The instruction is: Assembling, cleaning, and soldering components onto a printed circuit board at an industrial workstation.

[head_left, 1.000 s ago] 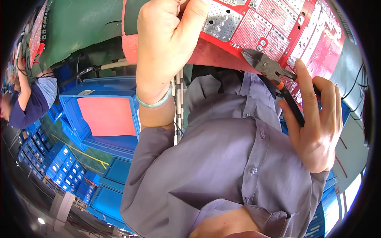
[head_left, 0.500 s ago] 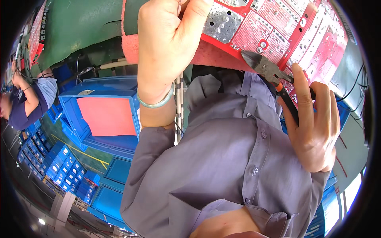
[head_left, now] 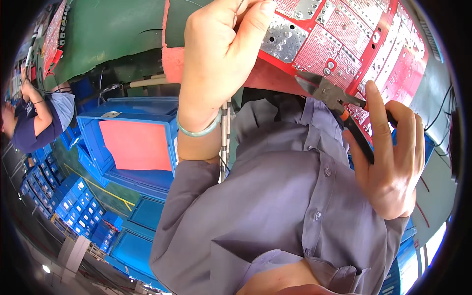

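My left hand, with a pale green bangle on the wrist, grips the edge of a red circuit board dotted with solder points, thumb pressed on its silvery patch. My right hand holds side cutters with black and orange handles. Their jaws sit at the board's lower edge, touching or nearly touching it. My index finger lies stretched up along the handles. My grey buttoned shirt fills the middle of the view.
A green mat surface lies beside the board. Blue plastic crates, one with an orange-red sheet on it, stand to the left, with rows of more blue bins beyond. Another person in a dark blue shirt works at far left.
My right hand has shifted its hold on the cutters, the index finger stretching up along the handles. The cutter jaws stay at the board's edge. My left hand keeps its grip.
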`<control>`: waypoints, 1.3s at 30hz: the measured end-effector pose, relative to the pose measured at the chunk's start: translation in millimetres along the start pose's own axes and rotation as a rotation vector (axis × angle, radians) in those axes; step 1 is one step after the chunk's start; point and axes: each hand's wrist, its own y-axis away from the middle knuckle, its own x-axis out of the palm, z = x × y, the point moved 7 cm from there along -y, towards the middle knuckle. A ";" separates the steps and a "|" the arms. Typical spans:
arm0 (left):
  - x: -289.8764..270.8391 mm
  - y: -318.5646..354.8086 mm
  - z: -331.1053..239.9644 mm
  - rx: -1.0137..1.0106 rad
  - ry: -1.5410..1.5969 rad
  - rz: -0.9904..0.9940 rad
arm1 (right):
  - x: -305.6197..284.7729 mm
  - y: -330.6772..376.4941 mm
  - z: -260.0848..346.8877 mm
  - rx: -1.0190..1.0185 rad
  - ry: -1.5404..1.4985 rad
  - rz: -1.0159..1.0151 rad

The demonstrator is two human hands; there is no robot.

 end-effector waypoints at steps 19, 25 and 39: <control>-9.1 -5.9 16.0 0.042 0.039 0.070 | -4.7 -2.4 15.3 -0.146 -0.223 0.098; -17.7 -4.0 19.9 0.022 0.153 0.046 | -5.5 0.6 -1.3 -0.011 -0.208 0.053; -16.1 -3.4 16.7 0.020 0.248 0.128 | -8.5 -4.8 -15.6 0.080 -0.171 0.035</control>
